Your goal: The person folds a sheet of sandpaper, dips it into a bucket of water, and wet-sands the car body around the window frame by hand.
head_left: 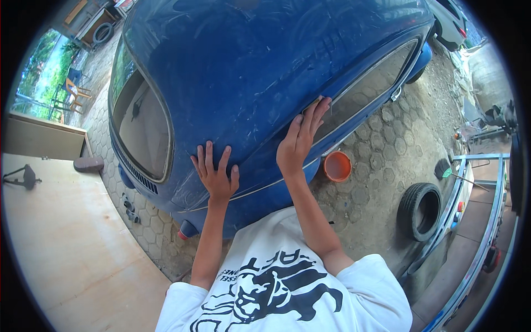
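The blue car body (249,66) curves in front of me, with pale scratches and smears on its paint. My left hand (214,174) lies flat on the panel beside the rear window, fingers spread and nothing in it. Higher and to the right, my right hand (298,138) presses on the roof edge just above the side window (368,80). Its fingers are straight and close together. A thin tan piece (313,103) shows at those fingers, mostly covered by them; its kind cannot be made out. The rear window (146,124) is left of my left hand.
An orange bucket (337,166) stands on the paving right of the car. Farther right are a loose tyre (420,211), a green broom (442,169) and a metal frame (470,243). A wooden board (72,227) fills the left side, with a brick-like block (88,164) at its corner.
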Motion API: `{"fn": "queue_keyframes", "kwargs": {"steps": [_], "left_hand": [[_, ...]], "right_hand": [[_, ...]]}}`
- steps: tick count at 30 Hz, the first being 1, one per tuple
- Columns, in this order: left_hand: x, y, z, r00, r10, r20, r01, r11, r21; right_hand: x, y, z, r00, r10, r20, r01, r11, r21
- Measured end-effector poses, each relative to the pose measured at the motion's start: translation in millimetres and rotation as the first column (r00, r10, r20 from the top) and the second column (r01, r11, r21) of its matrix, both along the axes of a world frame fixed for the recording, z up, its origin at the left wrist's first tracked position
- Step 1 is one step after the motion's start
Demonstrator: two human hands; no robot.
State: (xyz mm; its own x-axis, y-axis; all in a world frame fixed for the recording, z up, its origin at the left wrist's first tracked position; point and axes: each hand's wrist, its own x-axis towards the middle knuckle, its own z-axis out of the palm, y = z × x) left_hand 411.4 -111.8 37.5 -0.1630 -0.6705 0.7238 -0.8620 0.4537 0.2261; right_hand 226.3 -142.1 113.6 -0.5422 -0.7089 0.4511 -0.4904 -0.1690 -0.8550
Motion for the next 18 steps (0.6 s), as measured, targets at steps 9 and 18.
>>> {"fn": "queue_keyframes", "kwargs": {"steps": [9, 18], "left_hand": [[4.2, -1.4, -3.0, 0.999, -0.007, 0.035, 0.007, 1.000, 0.001], [3.4, 0.5, -2.9, 1.000, -0.024, 0.013, 0.023, 1.000, 0.015]], "right_hand": [[-11.5, -13.1, 15.4, 0.998, -0.044, 0.045, 0.043, 0.998, 0.036], [20.4, 21.7, -29.7, 0.996, 0.040, -0.075, -0.035, 0.997, 0.067]]}}
